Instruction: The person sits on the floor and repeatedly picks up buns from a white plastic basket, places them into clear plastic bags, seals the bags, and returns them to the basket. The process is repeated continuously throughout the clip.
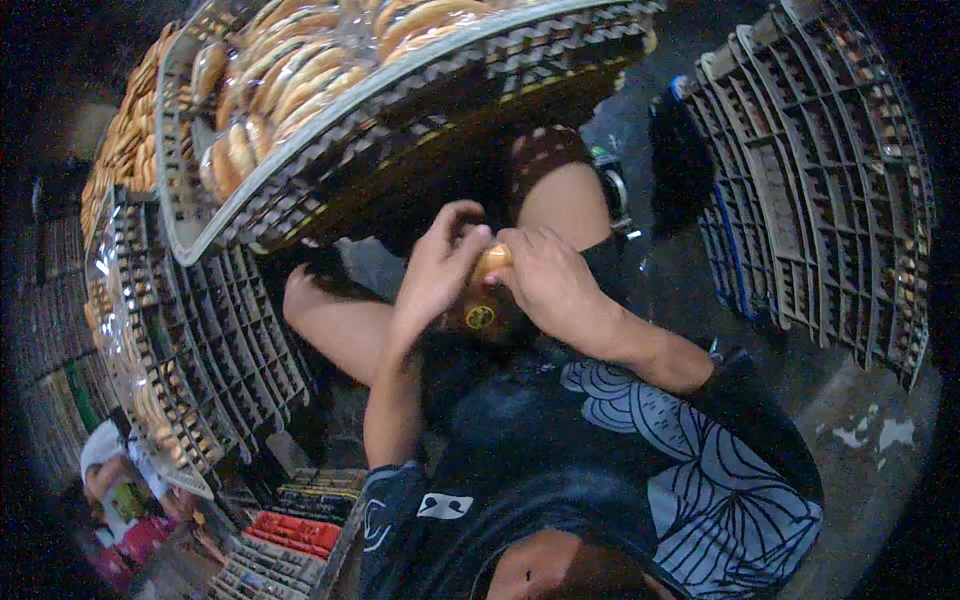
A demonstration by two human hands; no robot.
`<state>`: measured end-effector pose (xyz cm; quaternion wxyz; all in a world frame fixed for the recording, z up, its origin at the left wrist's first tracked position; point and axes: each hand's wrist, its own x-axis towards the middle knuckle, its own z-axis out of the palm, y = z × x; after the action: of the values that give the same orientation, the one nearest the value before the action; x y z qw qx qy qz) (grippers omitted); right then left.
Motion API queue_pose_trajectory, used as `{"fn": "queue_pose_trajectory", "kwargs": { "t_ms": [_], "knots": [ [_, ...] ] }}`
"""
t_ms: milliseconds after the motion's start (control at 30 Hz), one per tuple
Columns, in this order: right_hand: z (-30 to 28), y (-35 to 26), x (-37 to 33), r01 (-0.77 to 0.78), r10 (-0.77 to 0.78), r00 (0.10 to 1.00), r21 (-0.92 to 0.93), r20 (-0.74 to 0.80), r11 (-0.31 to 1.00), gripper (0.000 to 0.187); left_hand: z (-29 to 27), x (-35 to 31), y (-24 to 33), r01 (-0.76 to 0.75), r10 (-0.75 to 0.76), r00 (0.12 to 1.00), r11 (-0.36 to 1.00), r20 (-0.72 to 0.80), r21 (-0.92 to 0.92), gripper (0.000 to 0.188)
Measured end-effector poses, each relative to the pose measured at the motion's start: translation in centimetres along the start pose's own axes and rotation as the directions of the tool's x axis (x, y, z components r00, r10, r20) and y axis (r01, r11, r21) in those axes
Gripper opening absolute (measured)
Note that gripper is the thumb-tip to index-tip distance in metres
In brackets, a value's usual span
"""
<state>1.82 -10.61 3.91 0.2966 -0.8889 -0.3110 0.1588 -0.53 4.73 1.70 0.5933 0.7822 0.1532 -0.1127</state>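
Between my hands, above my lap, is a golden-brown bread roll (494,262) in a clear plastic bag (481,317) with a round yellow print. My right hand (550,275) is closed round the roll's right side, thumb against it. At its left, my left hand (440,262) has curled fingers at the top of the bag, slightly blurred; the exact pinch is hidden. Just beyond my hands stands a large grey plastic crate (176,150), holding several bagged bread rolls (310,75) in rows.
Stacked crates (800,190) rise on the right. More crates (215,330) with bread stand at the left, with unbagged bread (130,130) piled behind. Red and black crates (295,532) are at lower left, near another person (125,490). The concrete floor (860,420) shows at right.
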Motion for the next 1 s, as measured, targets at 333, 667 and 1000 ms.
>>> {"fn": "queue_pose_trajectory", "kwargs": {
  "t_ms": [333, 667, 1000],
  "knots": [
    [-0.4, 11.0, 0.5, -0.262, 0.541, 0.780, 0.620, -0.315, 0.739, 0.083, 8.4, 0.8, 3.2, -0.469, 0.324, 0.703, 0.880, -0.633, -0.070, 0.022],
    [8.6, 34.4, -3.7, -0.678, 0.683, 0.727, 0.088, -0.071, 0.730, 0.056, 7.8, 1.7, 0.6, -0.272, 0.086, 0.750, 0.944, -0.655, -0.188, 0.021],
    [12.1, 35.3, -9.7, -0.887, 0.890, 0.454, -0.071, 0.040, 0.456, 0.025, 5.0, 1.2, -0.6, -0.241, -0.025, 0.729, 0.926, -0.684, -0.291, 0.020]
  ]
}}
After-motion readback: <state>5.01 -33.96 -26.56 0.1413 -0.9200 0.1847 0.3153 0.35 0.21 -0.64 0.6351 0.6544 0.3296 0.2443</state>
